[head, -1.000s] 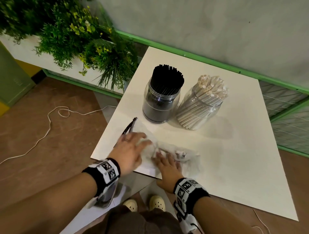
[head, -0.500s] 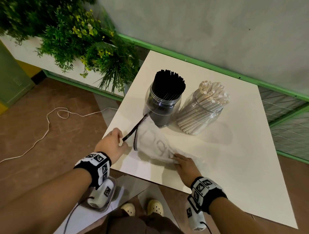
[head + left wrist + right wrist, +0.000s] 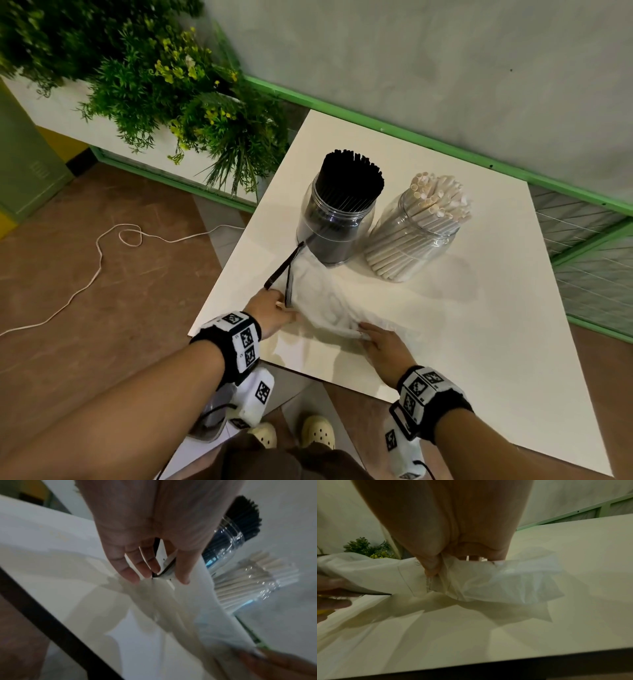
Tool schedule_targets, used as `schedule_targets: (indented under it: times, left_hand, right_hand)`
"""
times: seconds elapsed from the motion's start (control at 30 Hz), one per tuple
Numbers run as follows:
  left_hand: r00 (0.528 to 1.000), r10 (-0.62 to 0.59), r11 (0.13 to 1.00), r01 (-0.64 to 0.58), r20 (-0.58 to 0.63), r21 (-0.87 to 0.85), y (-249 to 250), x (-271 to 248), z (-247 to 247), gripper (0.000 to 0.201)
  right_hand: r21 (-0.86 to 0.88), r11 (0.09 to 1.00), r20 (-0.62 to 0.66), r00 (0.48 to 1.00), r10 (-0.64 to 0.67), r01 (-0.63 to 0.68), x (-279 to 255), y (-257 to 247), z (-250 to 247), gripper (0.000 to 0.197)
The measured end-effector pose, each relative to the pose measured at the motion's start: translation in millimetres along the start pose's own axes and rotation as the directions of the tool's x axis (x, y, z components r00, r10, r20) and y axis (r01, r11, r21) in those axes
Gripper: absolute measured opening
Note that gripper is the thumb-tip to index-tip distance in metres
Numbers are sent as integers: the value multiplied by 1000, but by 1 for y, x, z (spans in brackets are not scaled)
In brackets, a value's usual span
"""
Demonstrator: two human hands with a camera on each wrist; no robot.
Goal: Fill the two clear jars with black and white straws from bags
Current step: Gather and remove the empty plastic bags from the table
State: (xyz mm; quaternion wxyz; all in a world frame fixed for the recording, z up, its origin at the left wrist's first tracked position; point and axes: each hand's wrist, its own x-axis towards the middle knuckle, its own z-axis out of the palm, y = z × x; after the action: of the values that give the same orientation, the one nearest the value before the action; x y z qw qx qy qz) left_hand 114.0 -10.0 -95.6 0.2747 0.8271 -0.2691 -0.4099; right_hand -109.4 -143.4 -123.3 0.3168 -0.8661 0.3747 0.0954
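Observation:
Two clear jars stand on the white table [image 3: 479, 325]: the left jar [image 3: 337, 219] is packed with black straws and the right jar [image 3: 416, 236] with white straws. In front of them lies a limp white cloth bag [image 3: 322, 301] with black handles [image 3: 282, 270]. My left hand [image 3: 281, 308] pinches the bag's black-edged rim [image 3: 165, 568] between thumb and fingers. At the bag's other end my right hand [image 3: 364, 330] pinches the cloth [image 3: 412, 577] with its thumb, beside a crumpled clear plastic bag [image 3: 513, 582]. What is inside the bag is hidden.
Green plants [image 3: 154, 96] hang over the table's far left corner. A white cable [image 3: 99, 253] trails across the brown floor. A green-railed wall [image 3: 445, 150] backs the table. The table's near edge [image 3: 308, 373] is just under my wrists.
Both hands lay flat on the bunched bag a second ago. The bag is now pulled out toward the black jar, my left hand has shifted from the handle to the rim, and my right hand holds the tail.

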Motion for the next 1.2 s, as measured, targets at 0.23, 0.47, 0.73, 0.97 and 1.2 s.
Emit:
schedule_targets:
  times: [0.23, 0.47, 0.73, 0.97, 1.2]
  left_hand:
    - [934, 248, 967, -226, -255, 113, -31, 6, -35, 21]
    - [910, 127, 981, -57, -394, 185, -52, -5, -55, 34]
    - [856, 457, 551, -487, 244, 678, -6, -17, 18, 56]
    - [979, 116, 983, -137, 169, 122, 13, -16, 25, 81]
    - [936, 188, 669, 99, 297, -737, 76, -47, 15, 45]
  right_hand:
    - [67, 998, -36, 999, 14, -11, -9, 1, -4, 33]
    - [-200, 978, -171, 981, -97, 62, -32, 11, 26, 59]
    - [-152, 916, -195, 920, 341, -372, -27, -16, 31, 70]
    - [689, 724, -265, 944, 197, 42, -36, -53, -3, 63]
    - [997, 40, -77, 981, 178, 71, -40, -116, -47, 27]
